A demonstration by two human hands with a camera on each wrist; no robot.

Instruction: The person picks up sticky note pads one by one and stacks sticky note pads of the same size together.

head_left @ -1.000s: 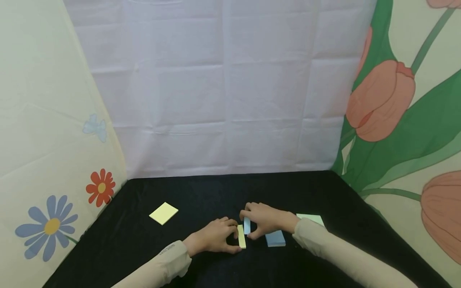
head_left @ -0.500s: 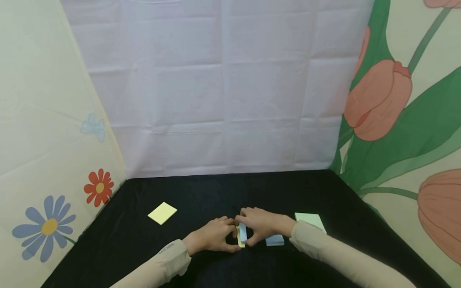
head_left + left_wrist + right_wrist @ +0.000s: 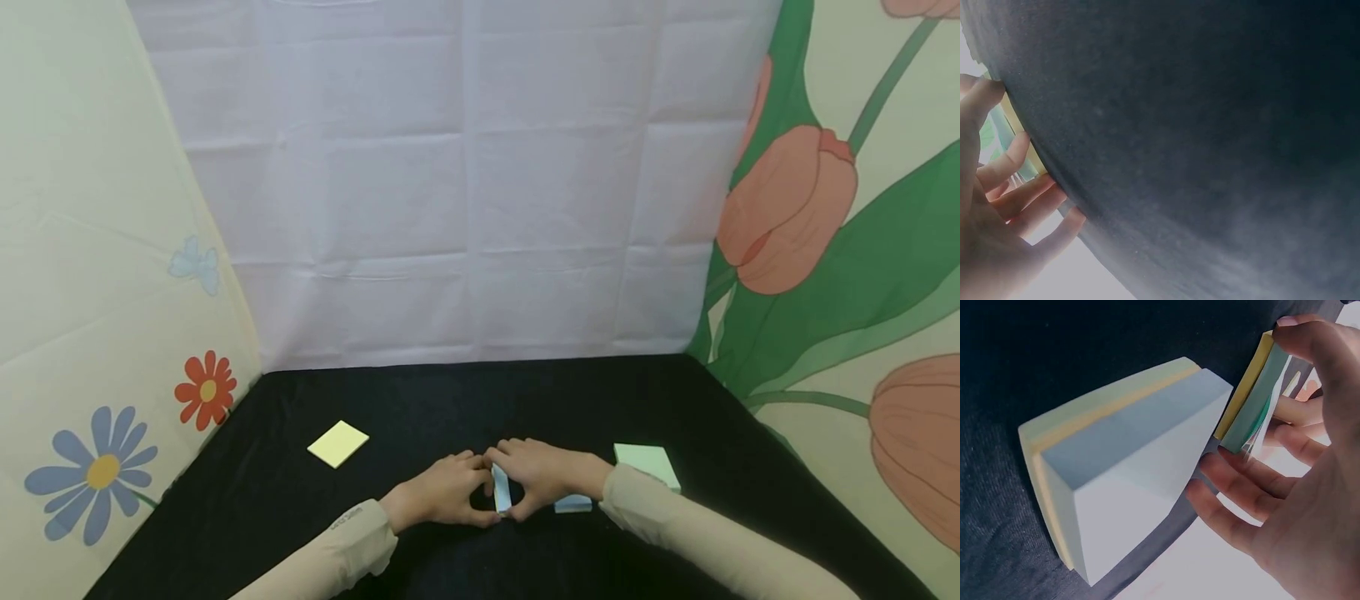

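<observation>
A narrow light-blue sticky note pad (image 3: 502,490) lies between my two hands, over a narrow yellow sticky note pad (image 3: 1247,387) whose edge shows beneath it in the right wrist view. My left hand (image 3: 442,492) holds the yellow pad's ends between thumb and fingers; its edge also appears in the left wrist view. From the other side, my right hand (image 3: 543,471) grips the blue pad by its ends, thumb near and fingers far. In the head view the hands hide most of the yellow pad.
A yellow square pad (image 3: 338,444) lies on the black cloth (image 3: 420,400) at the left. Beside my right wrist are a blue square pad (image 3: 573,504) and a pale green pad (image 3: 648,462). The right wrist view shows a layered pad stack (image 3: 1135,437). A white sheet hangs behind.
My right hand has moved left with the narrow blue pad, from beside the narrow yellow pad to on top of it. The left hand has stayed in place.
</observation>
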